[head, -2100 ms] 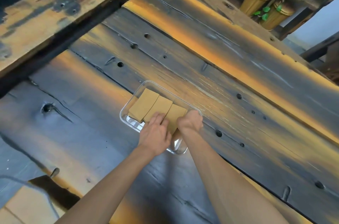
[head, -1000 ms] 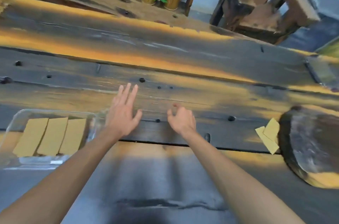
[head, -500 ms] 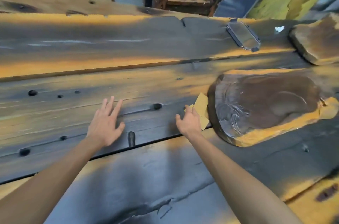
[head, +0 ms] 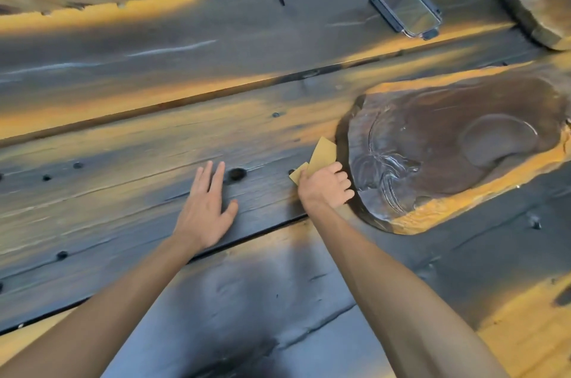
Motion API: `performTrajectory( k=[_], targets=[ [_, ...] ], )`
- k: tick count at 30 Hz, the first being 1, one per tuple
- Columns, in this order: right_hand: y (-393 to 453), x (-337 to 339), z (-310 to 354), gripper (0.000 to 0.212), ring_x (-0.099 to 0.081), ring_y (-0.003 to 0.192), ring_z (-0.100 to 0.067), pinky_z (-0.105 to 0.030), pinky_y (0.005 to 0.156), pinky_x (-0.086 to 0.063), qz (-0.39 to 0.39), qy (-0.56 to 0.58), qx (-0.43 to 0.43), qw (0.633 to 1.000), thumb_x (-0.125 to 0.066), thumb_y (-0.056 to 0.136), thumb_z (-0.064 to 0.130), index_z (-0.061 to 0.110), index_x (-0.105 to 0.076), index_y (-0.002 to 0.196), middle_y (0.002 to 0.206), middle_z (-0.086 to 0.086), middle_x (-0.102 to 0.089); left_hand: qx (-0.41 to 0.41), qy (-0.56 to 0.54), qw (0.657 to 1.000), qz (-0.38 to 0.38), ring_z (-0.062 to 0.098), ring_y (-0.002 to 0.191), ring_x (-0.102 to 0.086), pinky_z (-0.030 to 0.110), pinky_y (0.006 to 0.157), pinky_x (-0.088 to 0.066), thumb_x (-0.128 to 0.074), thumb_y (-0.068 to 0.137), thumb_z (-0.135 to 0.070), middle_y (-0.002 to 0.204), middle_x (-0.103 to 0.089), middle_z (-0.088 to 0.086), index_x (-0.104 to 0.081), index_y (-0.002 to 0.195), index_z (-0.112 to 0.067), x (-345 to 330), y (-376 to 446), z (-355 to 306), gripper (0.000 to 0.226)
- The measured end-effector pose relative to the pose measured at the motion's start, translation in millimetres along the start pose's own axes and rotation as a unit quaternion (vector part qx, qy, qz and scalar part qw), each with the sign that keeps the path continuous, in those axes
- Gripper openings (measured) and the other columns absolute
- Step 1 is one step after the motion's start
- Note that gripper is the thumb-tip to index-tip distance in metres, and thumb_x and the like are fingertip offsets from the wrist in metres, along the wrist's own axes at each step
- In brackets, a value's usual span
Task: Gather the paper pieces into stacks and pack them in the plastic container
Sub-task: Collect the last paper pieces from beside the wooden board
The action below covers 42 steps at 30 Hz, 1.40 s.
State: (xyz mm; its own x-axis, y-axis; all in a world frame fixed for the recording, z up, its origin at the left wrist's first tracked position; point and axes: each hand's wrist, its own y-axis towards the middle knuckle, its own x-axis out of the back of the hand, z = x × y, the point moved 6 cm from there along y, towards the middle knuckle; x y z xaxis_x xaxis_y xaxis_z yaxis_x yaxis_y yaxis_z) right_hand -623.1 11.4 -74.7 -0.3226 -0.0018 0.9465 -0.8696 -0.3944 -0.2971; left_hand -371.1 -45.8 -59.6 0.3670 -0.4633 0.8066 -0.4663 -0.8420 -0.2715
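While the left hand (head: 206, 213) lies flat with straight fingers on the dark plank table (head: 123, 186), the right hand (head: 324, 187) curls its grip around tan paper pieces (head: 321, 153) at the near-left edge of a carved wooden slab (head: 457, 148). Two pieces show above the knuckles, one corner poking out to the left; the larger one fans upward, just beside the slab's rim. How many more sit under the palm cannot be told. Bare planking runs wide to the left of both hands and across the near boards, broken only by knots and a seam between boards. Farther back to the right, a clear lid with dark clips (head: 405, 8) rests near the table's far edge, well apart from the hands. Another rough wood block (head: 540, 0) sits at the upper right corner
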Motion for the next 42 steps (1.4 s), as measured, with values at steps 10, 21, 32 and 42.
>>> performTrajectory(
  k=[10,21,32,42],
  targets=[
    [-4,16,-9,0.078,-0.050,0.121,-0.035,-0.044,0.099,-0.042,-0.010,-0.020,0.207,0.978,-0.067,0.082,0.046,0.003,-0.039,0.141,0.129,-0.015,-0.053,-0.023,-0.021,0.998,0.054,0.025,0.153,-0.005,0.036,0.124,-0.008,-0.049,0.097,-0.029,0.165,-0.012,0.009,-0.012,0.156,-0.012,-26,23,-39,0.072],
    [4,8,-22,0.068,-0.060,0.115,-0.035,-0.042,0.084,-0.051,0.147,-0.167,0.228,0.948,-0.073,0.083,0.039,0.005,-0.044,0.134,0.132,-0.011,-0.037,-0.054,0.042,0.994,0.084,0.029,0.142,-0.025,0.044,0.114,-0.031,-0.048,0.094,-0.029,0.156,-0.026,0.010,-0.019,0.153,-0.013,-36,53,-63,0.068],
    [-9,11,-22,0.087,-0.064,0.113,-0.035,-0.040,0.087,-0.052,0.119,-0.113,0.234,0.958,-0.077,0.066,0.058,0.009,-0.048,0.131,0.129,-0.010,-0.052,0.042,-0.138,0.988,0.057,0.021,0.132,-0.039,0.036,0.111,-0.032,-0.057,0.094,-0.036,0.136,-0.050,0.002,-0.051,0.135,-0.018,-33,34,-22,0.046],
    [-131,23,44,0.059,-0.062,0.102,-0.009,-0.023,0.086,-0.047,0.183,0.195,0.364,0.892,-0.065,0.061,0.061,0.031,-0.065,0.111,0.093,0.019,-0.049,0.175,-0.808,0.562,0.010,0.027,0.096,-0.071,0.041,0.071,-0.060,-0.045,0.101,-0.021,0.116,-0.065,0.010,-0.047,0.137,-0.041,9,9,-41,0.042]
  ],
)
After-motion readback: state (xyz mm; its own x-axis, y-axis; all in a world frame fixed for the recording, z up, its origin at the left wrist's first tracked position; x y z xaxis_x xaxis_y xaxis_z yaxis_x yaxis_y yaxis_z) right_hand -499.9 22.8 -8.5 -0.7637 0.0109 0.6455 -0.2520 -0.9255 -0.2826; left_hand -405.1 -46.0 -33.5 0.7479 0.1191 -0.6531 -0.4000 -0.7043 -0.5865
